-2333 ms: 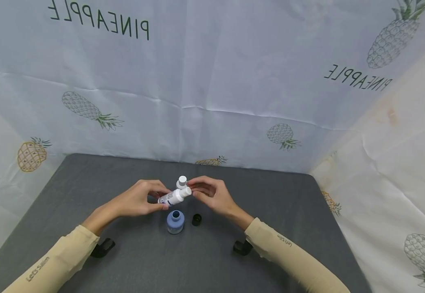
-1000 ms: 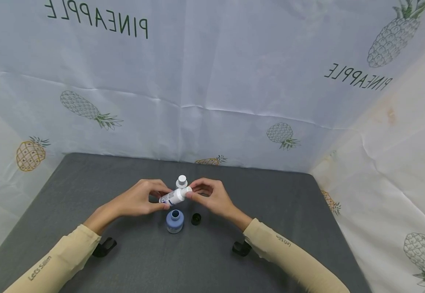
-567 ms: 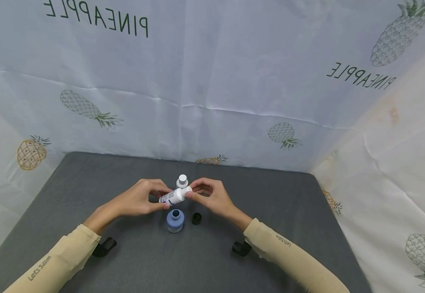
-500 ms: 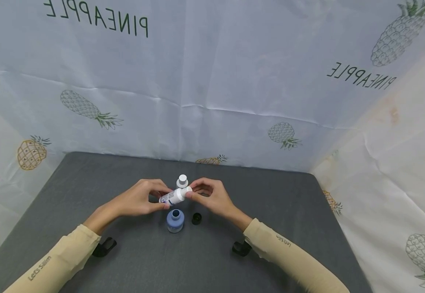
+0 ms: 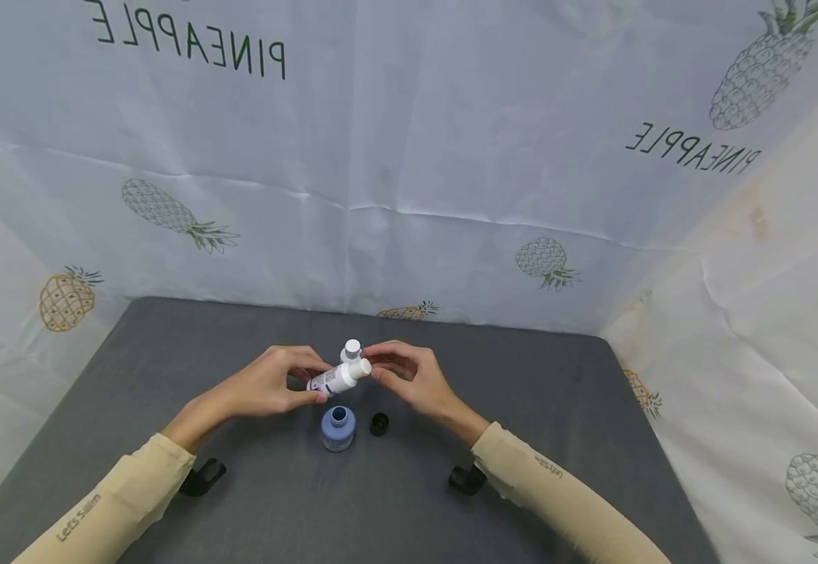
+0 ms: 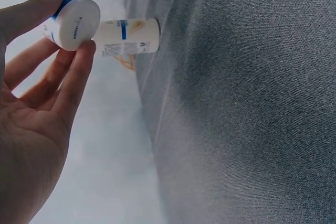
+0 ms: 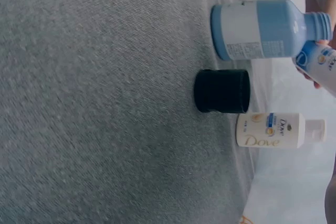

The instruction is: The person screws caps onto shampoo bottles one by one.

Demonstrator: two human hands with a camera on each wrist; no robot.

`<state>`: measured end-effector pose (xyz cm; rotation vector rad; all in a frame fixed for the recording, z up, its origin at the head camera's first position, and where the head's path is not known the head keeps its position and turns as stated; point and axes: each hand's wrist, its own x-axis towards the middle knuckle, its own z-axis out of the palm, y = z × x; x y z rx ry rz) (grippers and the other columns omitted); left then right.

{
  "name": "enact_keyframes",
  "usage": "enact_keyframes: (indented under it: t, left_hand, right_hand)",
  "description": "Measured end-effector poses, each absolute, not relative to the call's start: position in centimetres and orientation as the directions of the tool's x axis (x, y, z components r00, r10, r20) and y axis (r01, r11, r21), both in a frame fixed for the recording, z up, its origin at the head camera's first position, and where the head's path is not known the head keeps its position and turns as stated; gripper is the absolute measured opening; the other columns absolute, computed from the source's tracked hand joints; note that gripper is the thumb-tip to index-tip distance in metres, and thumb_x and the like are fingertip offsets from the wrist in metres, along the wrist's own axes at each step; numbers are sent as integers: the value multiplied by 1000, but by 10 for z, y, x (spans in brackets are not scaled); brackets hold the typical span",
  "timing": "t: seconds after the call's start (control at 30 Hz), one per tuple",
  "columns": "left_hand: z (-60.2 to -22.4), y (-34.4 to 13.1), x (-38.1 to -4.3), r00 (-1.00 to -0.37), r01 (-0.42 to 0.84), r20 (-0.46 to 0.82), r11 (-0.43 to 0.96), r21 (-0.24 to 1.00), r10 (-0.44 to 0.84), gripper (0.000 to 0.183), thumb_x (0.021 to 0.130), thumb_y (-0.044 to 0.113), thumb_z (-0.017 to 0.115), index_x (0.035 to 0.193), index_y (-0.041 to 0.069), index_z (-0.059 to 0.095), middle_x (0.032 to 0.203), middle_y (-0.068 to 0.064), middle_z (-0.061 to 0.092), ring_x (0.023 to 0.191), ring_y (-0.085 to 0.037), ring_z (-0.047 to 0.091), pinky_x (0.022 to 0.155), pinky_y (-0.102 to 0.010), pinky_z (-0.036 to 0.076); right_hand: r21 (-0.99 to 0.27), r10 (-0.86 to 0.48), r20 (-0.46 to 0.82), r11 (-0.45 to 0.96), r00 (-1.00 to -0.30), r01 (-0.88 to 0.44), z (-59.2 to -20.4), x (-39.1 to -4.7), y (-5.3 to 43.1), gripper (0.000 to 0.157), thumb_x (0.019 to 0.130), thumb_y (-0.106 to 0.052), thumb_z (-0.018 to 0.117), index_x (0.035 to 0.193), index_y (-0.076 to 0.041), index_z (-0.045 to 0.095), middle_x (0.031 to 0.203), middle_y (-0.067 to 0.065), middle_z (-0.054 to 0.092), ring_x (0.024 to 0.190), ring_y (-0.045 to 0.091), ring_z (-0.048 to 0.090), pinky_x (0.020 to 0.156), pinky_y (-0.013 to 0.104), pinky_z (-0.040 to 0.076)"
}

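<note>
With thumb and fingers, my left hand (image 5: 264, 385) grips a small white plastic bottle (image 5: 337, 381), tilted above the dark grey worktop (image 5: 381, 501), its white cap (image 5: 362, 367) towards 2 o'clock. My right hand (image 5: 418, 382) has its fingers loosely bent beside that cap, holding nothing; whether they touch, I cannot tell. Just beyond, at 1 o'clock, a second white Dove bottle (image 7: 270, 130) stands upright. At 6 o'clock stands an uncapped blue bottle (image 5: 338, 436), with a short black cylindrical cap (image 5: 379, 424) at its 3 o'clock.
</note>
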<state>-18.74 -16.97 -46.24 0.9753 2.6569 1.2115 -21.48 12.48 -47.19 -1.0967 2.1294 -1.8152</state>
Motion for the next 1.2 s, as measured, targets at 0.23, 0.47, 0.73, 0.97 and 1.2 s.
enact_keyframes:
  t: [0.23,0.47,0.73,0.97,1.2]
  left_hand:
    - [-460,-169,-189,-797,513,186,481,711,575,35,93,17,87,126,9,80,112,1,78,98,-8,73,88,-42,69]
    - [-459,-169,-188,-786,520,183,473,711,590,33,95,18,86,126,9,80,112,-1,78,98,-11,74,87,-45,69]
    - [-456,-168,-187,-782,516,174,467,718,598,33,95,19,86,125,8,80,113,-2,78,98,-12,73,87,-43,69]
    - [-458,-169,-188,-788,517,174,481,708,591,33,95,18,86,125,6,80,112,-3,78,97,-12,73,86,-46,68]
    - [-459,-170,-187,-792,517,174,490,701,586,34,94,18,86,125,5,80,111,-3,78,97,-12,73,86,-47,68]
  right_hand:
    - [-883,-654,351,8,-670,-470,-468,-219,128,35,102,3,70,137,7,68,137,29,68,126,18,72,109,39,62]
    - [-888,-664,329,25,-672,-460,-468,-219,130,32,102,0,73,133,8,70,130,29,70,115,9,74,103,36,65]
    - [-898,-650,313,36,-693,-439,-470,-217,129,29,101,0,73,129,7,71,126,29,71,109,7,74,99,37,66]
    - [-914,-601,290,58,-745,-402,-473,-214,123,26,101,-3,75,124,7,72,124,29,72,105,0,73,97,36,67]
    - [-916,-565,277,88,-777,-390,-476,-212,120,25,101,-5,76,122,7,73,122,30,73,103,-2,72,96,32,67]
